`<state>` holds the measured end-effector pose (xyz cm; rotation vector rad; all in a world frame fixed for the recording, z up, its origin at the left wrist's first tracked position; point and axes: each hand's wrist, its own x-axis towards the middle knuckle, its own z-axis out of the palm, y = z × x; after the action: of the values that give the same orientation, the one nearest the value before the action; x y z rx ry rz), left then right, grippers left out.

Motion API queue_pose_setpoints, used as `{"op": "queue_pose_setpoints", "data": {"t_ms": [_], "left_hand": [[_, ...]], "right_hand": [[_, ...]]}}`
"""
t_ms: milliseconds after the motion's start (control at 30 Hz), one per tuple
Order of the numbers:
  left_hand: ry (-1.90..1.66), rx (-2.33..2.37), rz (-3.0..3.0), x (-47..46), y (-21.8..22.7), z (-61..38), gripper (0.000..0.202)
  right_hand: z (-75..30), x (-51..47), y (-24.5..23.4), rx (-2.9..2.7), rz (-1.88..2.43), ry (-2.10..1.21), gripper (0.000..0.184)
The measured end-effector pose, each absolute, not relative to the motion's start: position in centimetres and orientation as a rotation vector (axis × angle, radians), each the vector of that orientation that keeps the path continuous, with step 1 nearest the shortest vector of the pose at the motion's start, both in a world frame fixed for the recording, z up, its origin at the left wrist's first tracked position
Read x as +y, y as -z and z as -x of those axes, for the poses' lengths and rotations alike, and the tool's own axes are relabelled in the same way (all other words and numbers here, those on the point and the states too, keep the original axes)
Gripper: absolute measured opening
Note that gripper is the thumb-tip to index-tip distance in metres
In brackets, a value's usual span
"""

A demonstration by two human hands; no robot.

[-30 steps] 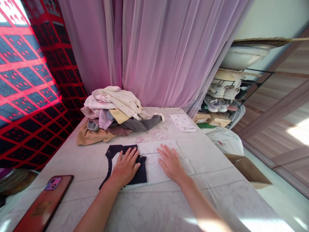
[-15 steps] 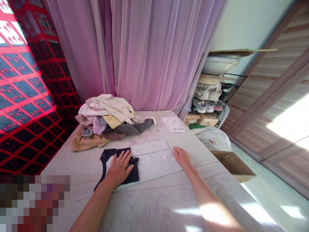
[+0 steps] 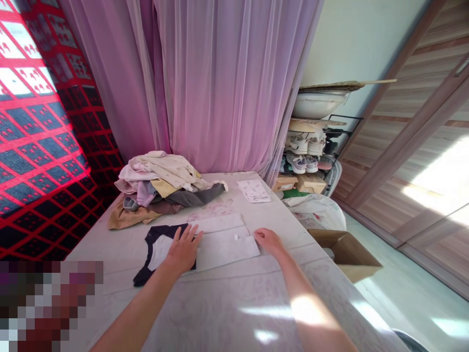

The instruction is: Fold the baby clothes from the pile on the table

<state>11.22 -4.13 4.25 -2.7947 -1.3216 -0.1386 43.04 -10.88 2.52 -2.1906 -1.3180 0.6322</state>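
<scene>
A white shirt [image 3: 223, 247] with dark navy collar and sleeve parts lies flat on the covered surface, its hem toward the right. My left hand [image 3: 184, 249] rests palm down where the navy part meets the white, fingers spread. At the hem end, my right hand [image 3: 269, 240] has its fingers curled together in a pinch at the shirt's edge; the fingertips are partly hidden. Behind the shirt, to the left, is a heap of crumpled clothes [image 3: 161, 171]. A folded white cloth with a small print [image 3: 253, 190] lies at the far right.
The surface has a pale floral cover [image 3: 205, 313]. Purple curtains [image 3: 212, 98] hang behind it. Off the right edge stand an open cardboard box [image 3: 361, 254] and a rack with shoes [image 3: 298, 164]. Red-and-black patterned fabric [image 3: 88, 146] hangs at left.
My left hand has slid a little to the right over the shirt, from the navy part toward the white. My right hand stays by the hem. The view has shifted slightly.
</scene>
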Motion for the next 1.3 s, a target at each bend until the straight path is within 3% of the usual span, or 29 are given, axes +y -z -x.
{"op": "queue_pose_setpoints", "data": {"t_ms": [100,233,300,533,767,933,1300], "left_hand": [[0.151,-1.273,2.924,-5.9,-4.6,-16.0,0.056],[0.121,-1.225,3.080,-7.9,-3.9,-22.1,0.090],[0.063,-1.208,3.128,-8.5,-3.3,-24.2,0.097],[0.162,-1.259,3.043,-10.4,-1.9,-27.3,0.051],[0.205,-1.177,2.982,-12.1,-2.5,-27.4,0.045],[0.084,-1.284,2.967,-12.5,-3.2,-27.6,0.025],[0.155,-1.485,3.016,-12.4,-3.9,-27.3,0.021]], "right_hand": [[-42.9,-12.0,-1.5,-1.266,2.084,-0.654,0.032],[-43.1,-13.1,-0.1,-0.970,1.745,-0.674,0.045],[-43.5,-13.4,0.4,-0.887,1.604,-0.675,0.048],[-44.3,-13.0,0.9,-0.686,1.422,-0.789,0.049],[-45.1,-7.5,-2.1,-1.343,1.883,-0.750,0.037],[-44.4,-2.0,-4.4,-1.585,1.965,-0.694,0.034],[-42.9,0.9,-5.4,-1.726,2.066,-0.759,0.010]]}}
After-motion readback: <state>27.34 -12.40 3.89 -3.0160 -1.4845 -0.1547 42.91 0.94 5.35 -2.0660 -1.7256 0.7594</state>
